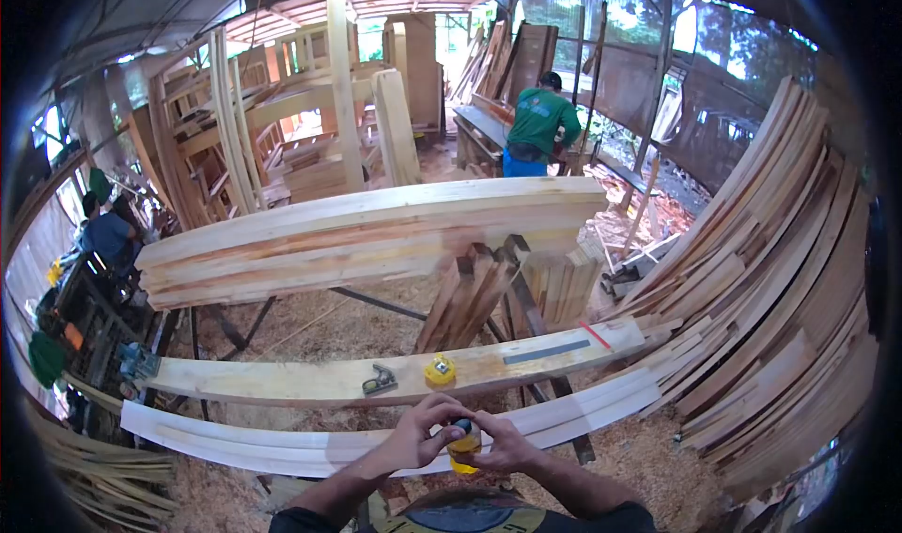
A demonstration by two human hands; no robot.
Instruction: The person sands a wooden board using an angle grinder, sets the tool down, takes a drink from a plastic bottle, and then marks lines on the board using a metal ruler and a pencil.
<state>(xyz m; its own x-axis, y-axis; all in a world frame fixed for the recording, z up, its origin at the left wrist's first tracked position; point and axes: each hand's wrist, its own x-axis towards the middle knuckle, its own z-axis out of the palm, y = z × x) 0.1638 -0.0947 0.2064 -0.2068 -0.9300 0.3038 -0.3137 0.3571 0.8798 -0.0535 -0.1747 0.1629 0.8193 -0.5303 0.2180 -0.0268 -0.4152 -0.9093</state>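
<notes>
My left hand [425, 432] and my right hand [505, 442] meet close in front of my body, fingers curled around a small yellow object with a dark round top [464, 445]. Its exact kind is unclear. Just beyond them lies a thick pale board [310, 381]. On it rest a yellow tape measure [440, 371], a small metal hand tool [381, 380], a flat grey strip like a ruler [547, 351] and a thin red stick like a pencil [595, 336]. White-faced strips [235, 439] run beneath my forearms.
A stack of planks [376, 242] spans the area ahead. Long boards [761, 279] lean along the right. A blue power tool [138, 362] sits at the board's left end. One person in green [540, 124] works behind; another [108, 232] is far left. Shavings cover the floor.
</notes>
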